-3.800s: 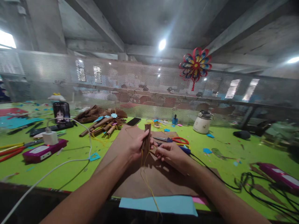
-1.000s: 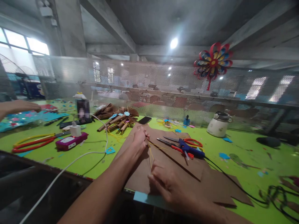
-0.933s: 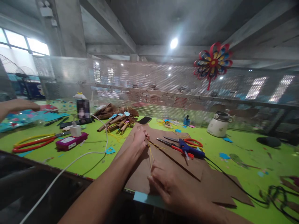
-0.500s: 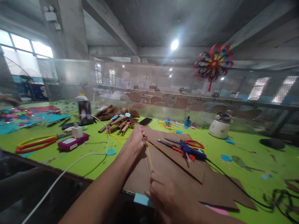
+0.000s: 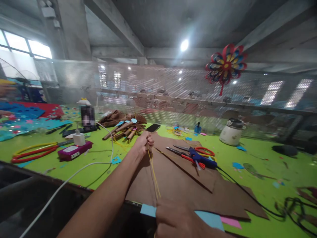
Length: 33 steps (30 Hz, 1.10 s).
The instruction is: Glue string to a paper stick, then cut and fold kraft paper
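Strands of yellow string [image 5: 154,175] stretch between my two hands, over a sheet of brown cardboard [image 5: 180,188]. At the far end, above the cardboard, my left hand [image 5: 145,140] is closed in a fist around the string. My right hand [image 5: 170,216], near the table's front edge, is closed on the near end; its fingertips are partly hidden. To the right on the cardboard lie a blue glue gun [image 5: 201,159] and scissors with red and yellow handles [image 5: 204,151]. Light-blue paper [image 5: 148,210] sticks out under the cardboard's front edge.
On the green table [image 5: 99,175], a purple power strip [image 5: 75,150] with a white cable and large scissors [image 5: 36,152] lie left. Rolled brown pieces [image 5: 123,130] and a phone [image 5: 153,127] lie behind. A white kettle-like jar [image 5: 231,132] stands right. Another person's hand [image 5: 6,89] is far left.
My right hand has pulled back toward me, drawing the yellow string out longer. My left hand has shifted slightly left. The other person's hand, holding something yellow, has moved at far left.
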Available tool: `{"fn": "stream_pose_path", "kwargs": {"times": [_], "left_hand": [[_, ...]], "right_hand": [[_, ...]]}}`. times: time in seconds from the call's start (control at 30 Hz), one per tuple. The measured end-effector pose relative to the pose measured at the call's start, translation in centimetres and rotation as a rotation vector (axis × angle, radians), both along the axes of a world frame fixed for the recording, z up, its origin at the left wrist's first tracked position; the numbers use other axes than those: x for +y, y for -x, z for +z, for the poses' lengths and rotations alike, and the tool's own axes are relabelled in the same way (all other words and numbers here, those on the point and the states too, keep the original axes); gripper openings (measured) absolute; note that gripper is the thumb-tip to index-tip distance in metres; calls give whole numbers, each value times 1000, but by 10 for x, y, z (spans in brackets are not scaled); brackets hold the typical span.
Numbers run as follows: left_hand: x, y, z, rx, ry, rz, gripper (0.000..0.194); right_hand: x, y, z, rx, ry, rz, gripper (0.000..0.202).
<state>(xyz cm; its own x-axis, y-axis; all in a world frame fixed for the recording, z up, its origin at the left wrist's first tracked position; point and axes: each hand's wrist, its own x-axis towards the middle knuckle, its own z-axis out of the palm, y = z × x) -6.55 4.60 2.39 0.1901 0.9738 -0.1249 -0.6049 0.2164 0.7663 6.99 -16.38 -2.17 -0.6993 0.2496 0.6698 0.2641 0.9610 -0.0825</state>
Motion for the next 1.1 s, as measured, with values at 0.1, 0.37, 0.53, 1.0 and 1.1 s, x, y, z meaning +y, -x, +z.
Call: {"fn": "stream_pose_path", "kwargs": {"times": [0.1, 0.37, 0.53, 1.0, 1.1], "left_hand": [[-13, -2, 10, 19, -71, -224, 28], [-43, -7, 23, 182, -340, -647, 31], [-58, -6, 28, 284, -433, -775, 32], [-76, -26, 11, 421, -301, -1058, 30], [-75, -29, 10, 412, -275, -1064, 28]], "right_hand": [[-7, -12, 14, 47, 158, 8, 34], [-44, -63, 98, 400, -41, -309, 19], [-7, -82, 108, 659, 28, -459, 25], [91, -118, 73, 143, 977, -262, 25], [88, -129, 77, 175, 907, -327, 29]]}}
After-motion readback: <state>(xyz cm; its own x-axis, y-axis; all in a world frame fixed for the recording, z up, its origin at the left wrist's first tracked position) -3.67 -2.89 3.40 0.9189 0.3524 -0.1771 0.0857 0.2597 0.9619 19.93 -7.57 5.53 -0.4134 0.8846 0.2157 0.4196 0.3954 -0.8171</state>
